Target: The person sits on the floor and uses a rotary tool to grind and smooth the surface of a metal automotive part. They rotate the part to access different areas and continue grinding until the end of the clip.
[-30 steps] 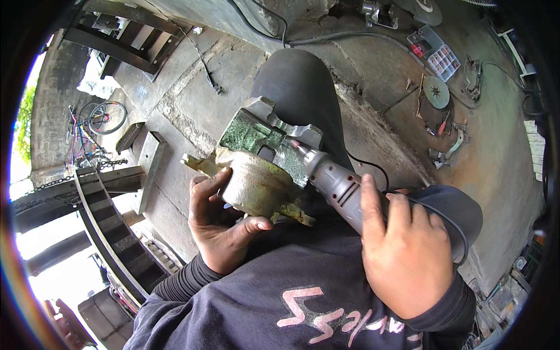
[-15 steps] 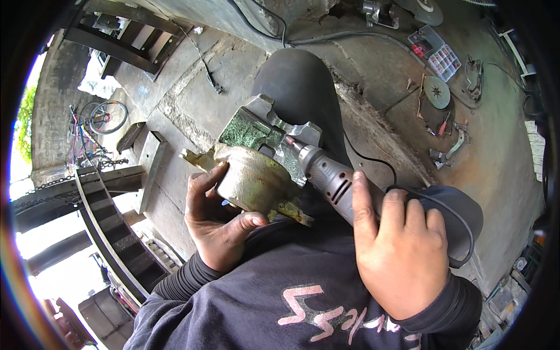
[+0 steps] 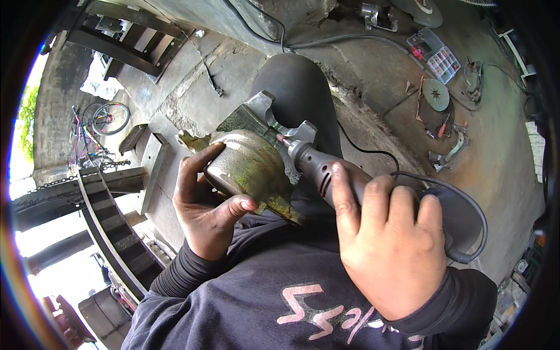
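Note:
My left hand [image 3: 204, 201] is closed round a brake caliper [image 3: 248, 166], a dull metal casting with a rounded body, yellowish-green stains and two lugs. Its index finger lies along the top of the rounded body, with the thumb underneath. From the right, my right hand [image 3: 394, 245] wraps a grey rotary tool [image 3: 321, 172], index finger stretched along the housing. The tool's small reddish tip [image 3: 281, 138] is at the caliper's bracket side; whether it touches the metal I cannot tell. The caliper is held above my lap, beside my dark-clothed knee [image 3: 294, 81].
The tool's black cord [image 3: 481, 219] loops by my right wrist. On the concrete floor lie a parts box [image 3: 444, 64], a round disc [image 3: 436, 94], a screwdriver [image 3: 443, 125] and metal parts. A curved metal frame [image 3: 108, 227] and a bicycle [image 3: 111, 118] are on the left.
The caliper has tilted and shifted slightly left in my left hand. My right hand and the rotary tool have moved left and a little up with it, the tool now lying flatter.

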### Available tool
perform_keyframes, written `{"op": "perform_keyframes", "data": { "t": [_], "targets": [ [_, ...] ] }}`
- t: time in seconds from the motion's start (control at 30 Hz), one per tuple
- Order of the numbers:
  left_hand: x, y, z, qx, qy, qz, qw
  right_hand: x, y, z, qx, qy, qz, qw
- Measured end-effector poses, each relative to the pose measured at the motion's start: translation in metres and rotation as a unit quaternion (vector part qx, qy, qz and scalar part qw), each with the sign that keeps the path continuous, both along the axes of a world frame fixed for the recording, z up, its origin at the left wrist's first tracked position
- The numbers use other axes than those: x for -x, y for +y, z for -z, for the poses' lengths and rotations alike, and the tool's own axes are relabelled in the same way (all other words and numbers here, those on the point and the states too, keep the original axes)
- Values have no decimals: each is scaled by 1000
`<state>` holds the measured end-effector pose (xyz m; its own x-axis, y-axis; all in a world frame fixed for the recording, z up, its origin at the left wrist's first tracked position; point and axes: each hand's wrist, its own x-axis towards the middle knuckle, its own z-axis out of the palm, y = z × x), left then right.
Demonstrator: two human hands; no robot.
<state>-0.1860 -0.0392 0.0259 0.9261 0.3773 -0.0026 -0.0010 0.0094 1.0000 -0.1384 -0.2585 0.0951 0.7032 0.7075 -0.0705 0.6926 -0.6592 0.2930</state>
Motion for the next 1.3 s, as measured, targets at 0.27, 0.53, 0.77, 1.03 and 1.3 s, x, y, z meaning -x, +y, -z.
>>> {"op": "perform_keyframes", "data": {
  "t": [0.27, 0.53, 0.77, 1.03, 1.3],
  "targets": [
    [-11, 8, -2, -39, 7, -2, 999, -1, -12, -22, 47, -21, -32, 998],
    [-16, 5, -6, -44, 9, 1, 999, -6, 6, -20, 175, -85, -82, 977],
    [-14, 4, -5, -69, 1, 9, 998, -5, -8, -20, 58, -15, -34, 998],
    [-15, 6, -7, -85, 21, 6, 996, -10, -23, 7, 39, -158, -86, 983],
    [-14, 5, -7, -64, 20, 5, 998, -8, -9, -14, 45, -15, -50, 998]
  ]
}}
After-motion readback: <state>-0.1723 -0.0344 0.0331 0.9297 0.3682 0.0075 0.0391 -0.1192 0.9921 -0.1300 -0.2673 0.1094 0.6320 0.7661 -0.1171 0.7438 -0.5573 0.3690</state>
